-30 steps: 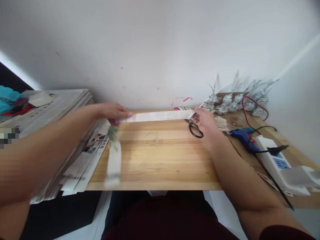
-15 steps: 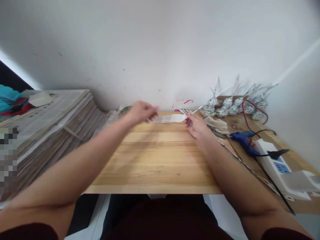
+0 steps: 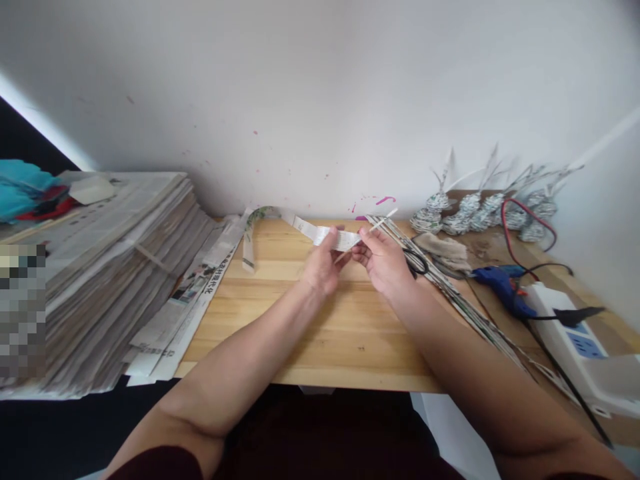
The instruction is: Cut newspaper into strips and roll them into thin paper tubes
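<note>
Paper strip [image 3: 306, 229] white, printed, seemingly green-patched; glue gun [image 3: 501, 285] blue; tabletop [image 3: 257, 293] yellowish, wood-grained.

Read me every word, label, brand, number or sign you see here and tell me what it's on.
"现代化": loose newspaper, large print; neighbouring characters too blurred to be sure.
Held paper strip: print too small to read.
Newspaper stack: marks too blurred to read.
Blue glue gun, white power strip: no readable label.

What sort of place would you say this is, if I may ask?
Probably a papercraft corner, judging by the newspaper stack, the bundle of rolled paper sticks and the blue glue gun.
</note>
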Available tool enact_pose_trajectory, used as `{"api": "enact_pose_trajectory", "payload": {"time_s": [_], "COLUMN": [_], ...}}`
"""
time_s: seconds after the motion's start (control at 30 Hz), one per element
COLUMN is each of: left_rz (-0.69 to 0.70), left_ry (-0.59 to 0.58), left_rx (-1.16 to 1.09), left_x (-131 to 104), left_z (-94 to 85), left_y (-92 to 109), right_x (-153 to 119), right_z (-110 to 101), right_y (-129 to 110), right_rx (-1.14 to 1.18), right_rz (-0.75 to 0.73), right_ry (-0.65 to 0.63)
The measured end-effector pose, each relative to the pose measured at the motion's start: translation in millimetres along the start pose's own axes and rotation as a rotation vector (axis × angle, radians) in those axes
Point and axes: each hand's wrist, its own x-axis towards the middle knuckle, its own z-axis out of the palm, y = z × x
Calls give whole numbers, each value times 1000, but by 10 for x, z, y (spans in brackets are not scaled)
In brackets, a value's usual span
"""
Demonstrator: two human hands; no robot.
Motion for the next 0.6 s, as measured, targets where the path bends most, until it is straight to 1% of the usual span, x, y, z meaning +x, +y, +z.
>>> {"api": "enact_pose_trajectory", "payload": {"time_s": [0.03,0.07,0.1,0.17,0.2,0.23,0.3,0.37,0.43,0.5,0.53,0.6], "left_rz": [42,112,212,423,494,517,465,423,381,269,183,11], "left_ry": [30,57,71,62,45,30,32,67,97,103,86,-20], "left_rx": [0,12,34,93,122,145,163,126,9,-104,-127,-107], "left_x": [28,50,69,106,131,163,251,349,410,385,336,180], "left_z": [-29,-60,-94,-172,-219,-274,-402,-529,-607,-596,-556,-430], "left_y": [49,96,141,241,300,365,501,605,618,514,423,200], "right_x": [-6,-10,-14,-20,-22,-23,-23,-21,-17,-11,-7,3], "right_z": [5,9,11,14,13,10,3,-4,-7,-6,-5,-2], "right_y": [15,33,53,92,108,122,141,153,160,163,163,162], "right_rx": [6,11,16,23,24,24,22,20,19,21,24,32], "right_rz": [13,26,39,69,82,91,97,96,97,83,67,21], "right_ry": [7,10,9,-2,-11,-19,-27,-29,-29,-28,-27,-20]}}
